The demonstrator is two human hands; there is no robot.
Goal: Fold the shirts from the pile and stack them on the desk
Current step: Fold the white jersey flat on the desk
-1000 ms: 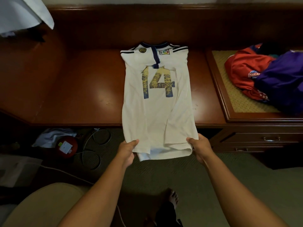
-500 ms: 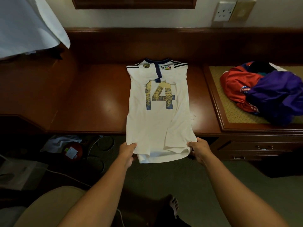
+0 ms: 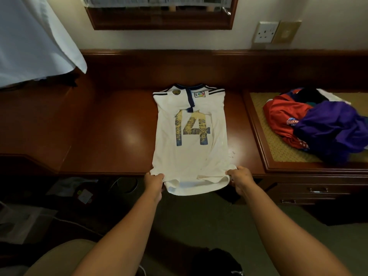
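Head camera: two hands holding a white shirt's hem at a desk edge

A white shirt (image 3: 191, 140) numbered 14 lies flat on a wooden desk (image 3: 111, 128), collar at 12 o'clock and hem hanging over the near edge at 6 o'clock. The left hand (image 3: 154, 181) pinches the hem's left corner and the right hand (image 3: 239, 179) grips its right corner. At 3 o'clock lies a pile of red and purple shirts (image 3: 318, 124).

Polished wooden desk (image 3: 111, 124) carrying a white shirt (image 3: 191, 152), hem overhanging the front edge; shirt pile (image 3: 318, 124) on the right
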